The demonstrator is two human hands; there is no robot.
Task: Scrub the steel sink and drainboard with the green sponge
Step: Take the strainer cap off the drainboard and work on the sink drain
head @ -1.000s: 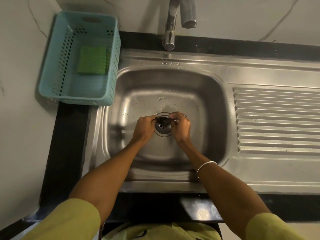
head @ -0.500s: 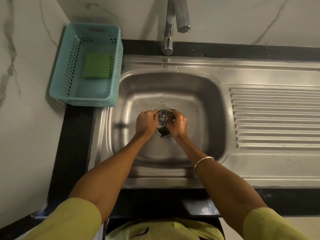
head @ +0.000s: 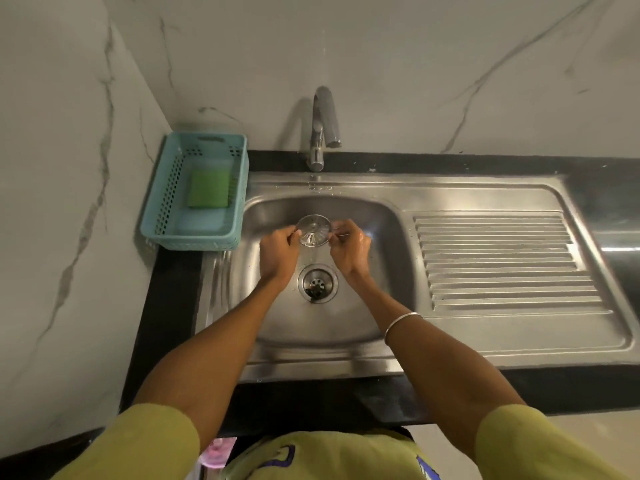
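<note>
The round drain strainer (head: 313, 231) is pinched by the left hand (head: 279, 251) and right hand (head: 349, 250) above the wet, shiny steel sink (head: 377, 271). The green sponge (head: 209, 188) is left flat in the teal basket (head: 157, 216) at the tabletop's back left corner; the ribbed drainboard (head: 502, 261) is seen along the right.

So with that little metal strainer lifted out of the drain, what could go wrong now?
Both the left hand and right hand pinch the strainer by its rim, and the right hand looks wet, so it might slip and drop. The drain sits uncovered, so scrubbed-off bits could wash straight down.
</note>
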